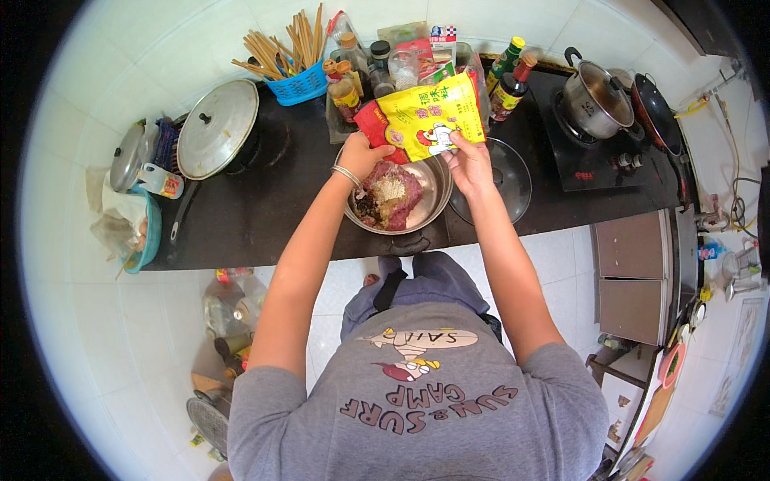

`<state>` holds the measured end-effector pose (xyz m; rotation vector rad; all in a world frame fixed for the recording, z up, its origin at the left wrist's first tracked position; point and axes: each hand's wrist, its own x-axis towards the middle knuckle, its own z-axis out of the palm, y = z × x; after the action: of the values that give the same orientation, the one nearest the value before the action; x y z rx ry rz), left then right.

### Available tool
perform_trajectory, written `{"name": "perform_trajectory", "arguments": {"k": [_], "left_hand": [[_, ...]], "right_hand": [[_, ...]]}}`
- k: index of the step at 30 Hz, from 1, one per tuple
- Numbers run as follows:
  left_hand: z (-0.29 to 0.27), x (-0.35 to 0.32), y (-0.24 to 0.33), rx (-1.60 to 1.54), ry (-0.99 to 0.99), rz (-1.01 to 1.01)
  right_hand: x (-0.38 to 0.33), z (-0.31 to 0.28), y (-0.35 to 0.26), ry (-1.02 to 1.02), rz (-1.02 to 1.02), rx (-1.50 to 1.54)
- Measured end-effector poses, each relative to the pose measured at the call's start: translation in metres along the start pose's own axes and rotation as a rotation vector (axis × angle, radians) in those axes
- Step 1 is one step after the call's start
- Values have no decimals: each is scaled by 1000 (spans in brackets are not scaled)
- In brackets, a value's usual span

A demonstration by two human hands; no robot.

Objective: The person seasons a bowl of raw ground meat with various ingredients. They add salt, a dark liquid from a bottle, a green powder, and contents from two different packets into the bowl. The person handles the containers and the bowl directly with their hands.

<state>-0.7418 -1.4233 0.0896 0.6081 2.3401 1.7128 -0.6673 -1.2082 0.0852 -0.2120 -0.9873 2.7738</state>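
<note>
Both my hands hold a yellow and red seasoning packet (433, 112) with a chicken printed on it, over a steel pot (439, 200). My left hand (365, 156) is closed on its red end. At the lower right edge, my right hand (469, 164) pinches the packet between thumb and fingers. In the pot below lies raw minced meat (407, 196), with pale granules (390, 188) and dark seasoning on top. A glass lid (509, 180) rests on the counter right of the pot, partly behind my right forearm.
Behind the packet stand sauce bottles (513, 88) and jars; chopsticks fill a blue basket (301, 86). A lidded pot (597, 100) and a dark pan (656, 116) are at the right, by the cooktop (585, 164). A large lidded pan (216, 132) sits left on the black counter (241, 228).
</note>
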Motion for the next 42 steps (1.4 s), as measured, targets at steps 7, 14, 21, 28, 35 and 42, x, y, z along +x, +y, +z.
{"name": "perform_trajectory", "arguments": {"k": [7,14,21,28,35,42], "left_hand": [[-1,5,-13,49,-6,-44],[-3,-2,1,43,-2,-42],[-2,0,-5,18,-26,-67],[1,-2,1,-1,-33,-62],[0,-4,0,59,-48,-83],[2,-3,12,-22,-43,-103]], "right_hand": [[1,0,2,-6,43,39],[0,-3,3,2,24,17],[2,-5,2,-14,64,38],[1,-7,0,-2,86,39],[2,-11,3,-16,63,38],[6,-13,3,-10,89,74]]}}
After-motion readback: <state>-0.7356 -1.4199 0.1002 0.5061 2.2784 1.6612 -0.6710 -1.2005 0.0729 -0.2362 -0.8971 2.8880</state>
